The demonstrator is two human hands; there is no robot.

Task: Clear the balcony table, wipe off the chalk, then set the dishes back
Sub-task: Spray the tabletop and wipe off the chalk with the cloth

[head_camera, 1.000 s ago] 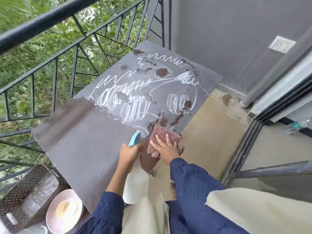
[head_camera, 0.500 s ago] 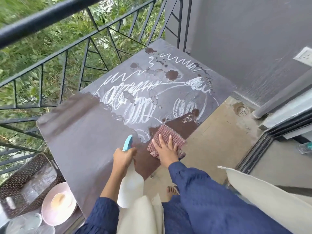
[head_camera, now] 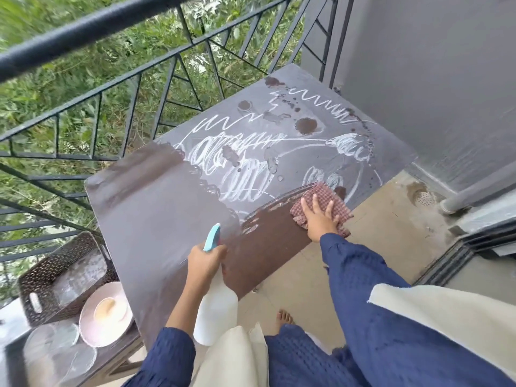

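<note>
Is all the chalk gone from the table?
No, white chalk scribbles still cover the far part of the table, beyond the cloth under the right hand.

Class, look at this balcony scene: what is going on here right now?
A person is wiping chalk scribbles off a dark table. The right hand presses a checked cloth flat near the table's right edge, while the left hand holds a spray bottle. The near part is wiped clean; the far part is still chalked. Dishes wait on a side surface.

Your left hand (head_camera: 205, 261) hides the spray bottle's (head_camera: 215, 311) neck. Clear glassware (head_camera: 60, 350) at the lower left corner is blurred and cut off by the edge.
</note>
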